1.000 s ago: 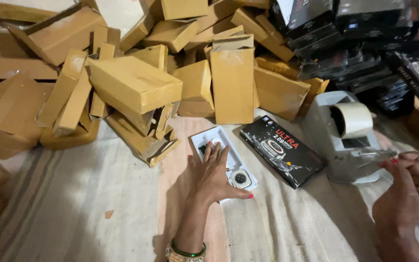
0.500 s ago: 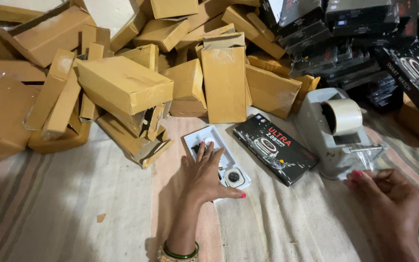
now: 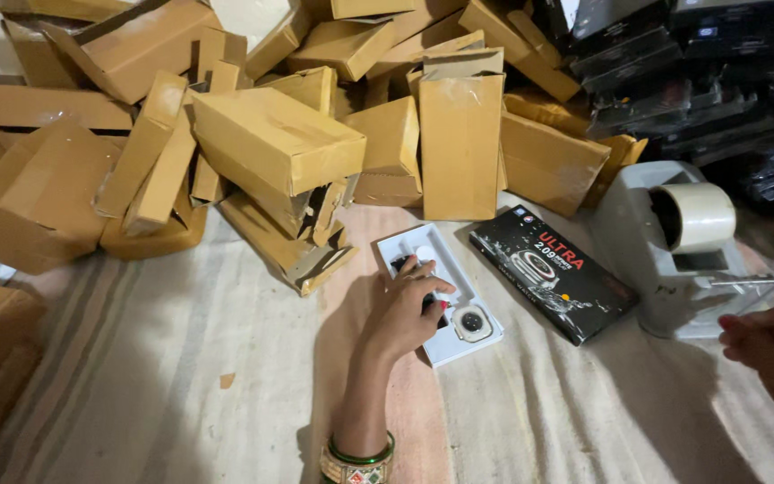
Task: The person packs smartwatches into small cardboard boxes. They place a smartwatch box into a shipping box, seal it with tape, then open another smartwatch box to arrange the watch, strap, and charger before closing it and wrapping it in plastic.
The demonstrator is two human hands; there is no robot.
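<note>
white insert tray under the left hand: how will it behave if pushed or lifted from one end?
The white tray looks thin and moulded, so probably light and a bit flexible. It lies flat on striped cloth, so it may drag rather than slide. The left hand presses it; the watch face seated in it could pop out if tilted.

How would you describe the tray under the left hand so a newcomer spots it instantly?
Below the heap of brown cartons, on the striped cloth, lies a white tray under the left hand. Unlike the black box beside it, it is open and white, with moulded recesses.
</note>
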